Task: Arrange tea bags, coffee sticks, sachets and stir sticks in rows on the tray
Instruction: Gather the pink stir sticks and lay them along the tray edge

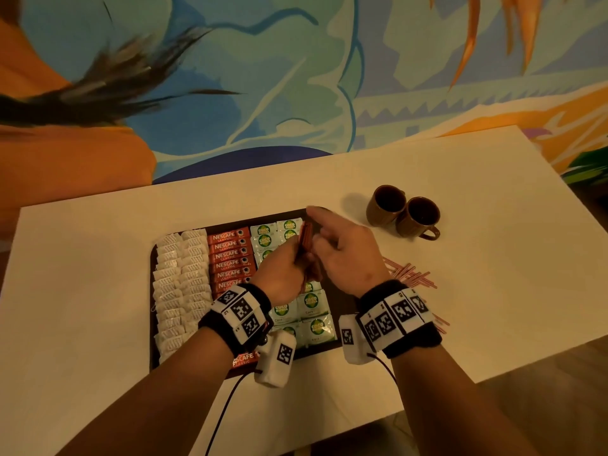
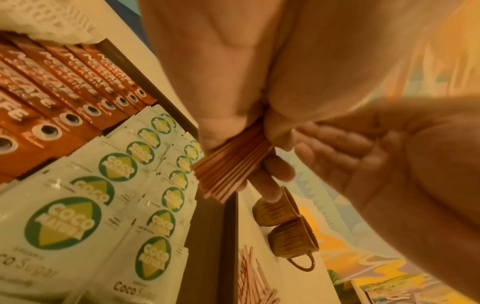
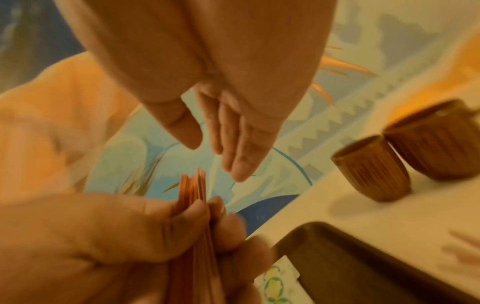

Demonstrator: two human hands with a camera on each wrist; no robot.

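Observation:
My left hand (image 1: 286, 271) grips a bundle of red stir sticks (image 1: 304, 240) upright over the right part of the dark tray (image 1: 343, 301). The left wrist view shows the stick ends (image 2: 231, 164) fanned below the curled fingers. My right hand (image 1: 342, 251) hovers beside the bundle, fingers straight (image 3: 228, 131), holding nothing. The tray carries white tea bags (image 1: 182, 291) at the left, red coffee sticks (image 1: 230, 258) beside them, then green-and-white sugar sachets (image 1: 312, 311). My arms hide part of the sachets and coffee sticks.
Several loose stir sticks (image 1: 411, 274) lie on the white table right of the tray. Two brown cups (image 1: 385, 205) (image 1: 418, 217) stand behind them. A bare strip of tray runs along its right side. A painted wall rises behind the table.

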